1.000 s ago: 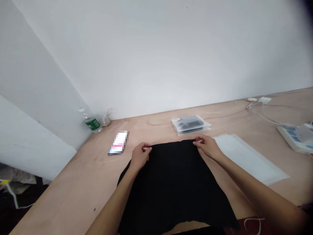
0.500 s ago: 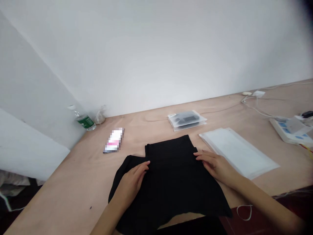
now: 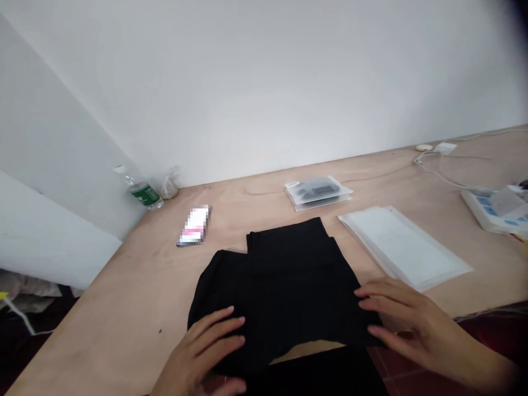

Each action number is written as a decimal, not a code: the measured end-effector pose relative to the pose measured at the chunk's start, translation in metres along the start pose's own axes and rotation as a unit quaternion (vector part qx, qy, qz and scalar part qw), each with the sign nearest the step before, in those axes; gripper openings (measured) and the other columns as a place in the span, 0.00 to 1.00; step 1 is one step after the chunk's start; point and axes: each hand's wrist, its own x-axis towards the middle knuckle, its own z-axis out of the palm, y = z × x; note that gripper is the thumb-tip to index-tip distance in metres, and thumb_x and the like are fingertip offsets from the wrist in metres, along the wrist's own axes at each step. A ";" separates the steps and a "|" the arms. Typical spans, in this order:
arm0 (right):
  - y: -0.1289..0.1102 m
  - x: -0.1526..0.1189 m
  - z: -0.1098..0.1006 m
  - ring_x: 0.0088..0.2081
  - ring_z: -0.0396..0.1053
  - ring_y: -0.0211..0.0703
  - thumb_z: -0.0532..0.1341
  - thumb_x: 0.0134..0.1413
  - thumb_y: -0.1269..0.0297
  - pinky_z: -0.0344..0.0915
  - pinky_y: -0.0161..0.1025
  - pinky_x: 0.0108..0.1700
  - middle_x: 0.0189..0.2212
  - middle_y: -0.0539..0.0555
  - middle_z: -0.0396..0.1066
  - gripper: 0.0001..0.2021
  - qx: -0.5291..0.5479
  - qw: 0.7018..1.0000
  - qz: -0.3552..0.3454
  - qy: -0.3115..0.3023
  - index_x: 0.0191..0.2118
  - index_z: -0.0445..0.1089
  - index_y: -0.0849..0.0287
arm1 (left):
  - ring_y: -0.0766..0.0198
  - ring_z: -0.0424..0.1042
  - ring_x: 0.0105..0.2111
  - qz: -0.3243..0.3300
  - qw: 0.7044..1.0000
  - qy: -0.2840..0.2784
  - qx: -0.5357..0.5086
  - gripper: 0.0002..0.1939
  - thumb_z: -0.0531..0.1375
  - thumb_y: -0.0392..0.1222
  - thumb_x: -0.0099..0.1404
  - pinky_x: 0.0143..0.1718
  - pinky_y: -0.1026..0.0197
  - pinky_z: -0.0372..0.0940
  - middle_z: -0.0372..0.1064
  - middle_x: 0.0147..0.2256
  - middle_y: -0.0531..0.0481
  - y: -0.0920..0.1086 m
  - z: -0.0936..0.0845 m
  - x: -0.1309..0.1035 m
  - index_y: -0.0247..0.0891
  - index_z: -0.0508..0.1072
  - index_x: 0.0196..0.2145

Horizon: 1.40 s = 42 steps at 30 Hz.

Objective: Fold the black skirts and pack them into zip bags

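Note:
A black garment [image 3: 284, 275] lies spread on the table, its far part folded into a narrower rectangle and its near edge reaching the table's front. My left hand [image 3: 206, 349] is over its near left part, fingers apart and slightly curved. At the garment's right side edge is my right hand [image 3: 408, 319], its fingers spread with the tips on or just above the cloth. Neither hand has cloth gripped between its fingers. The garment's exact kind cannot be made out.
Flat clear plastic bags [image 3: 406, 245] lie to the right, and packed dark items in clear sleeves [image 3: 317, 192] sit behind the garment. A phone [image 3: 194, 225], a water bottle [image 3: 144, 192] and a small knotted bag [image 3: 169, 186] are at the left. A power strip [image 3: 490, 212] stands far right.
Both hands have moved back toward me from the folded far part, the right one also outward along the side edge. Their fingers have spread. The garment keeps its shape.

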 end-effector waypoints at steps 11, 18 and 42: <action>-0.015 0.010 -0.016 0.46 0.66 0.46 0.56 0.53 0.66 0.65 0.43 0.46 0.44 0.54 0.69 0.04 0.197 0.971 0.134 -0.017 0.32 0.68 0.55 | 0.58 0.64 0.50 -0.185 0.965 -0.059 -0.178 0.05 0.55 0.39 0.62 0.45 0.57 0.65 0.70 0.44 0.49 0.011 -0.008 0.001 0.44 0.71 0.30; 0.001 0.058 0.012 0.32 0.68 0.44 0.54 0.53 0.53 0.64 0.39 0.32 0.28 0.50 0.69 0.13 0.350 0.870 0.327 0.114 0.39 0.64 0.54 | 0.57 0.71 0.37 -0.422 0.867 0.057 -0.259 0.15 0.51 0.53 0.62 0.41 0.55 0.64 0.71 0.34 0.49 -0.020 -0.005 0.045 0.41 0.67 0.38; -0.098 0.108 0.041 0.47 0.62 0.48 0.52 0.58 0.65 0.59 0.47 0.46 0.51 0.53 0.65 0.15 0.000 0.999 -0.008 0.047 0.50 0.63 0.53 | 0.58 0.70 0.31 -0.474 0.874 0.100 0.041 0.20 0.56 0.58 0.55 0.31 0.60 0.61 0.72 0.32 0.51 -0.038 0.004 0.039 0.43 0.70 0.39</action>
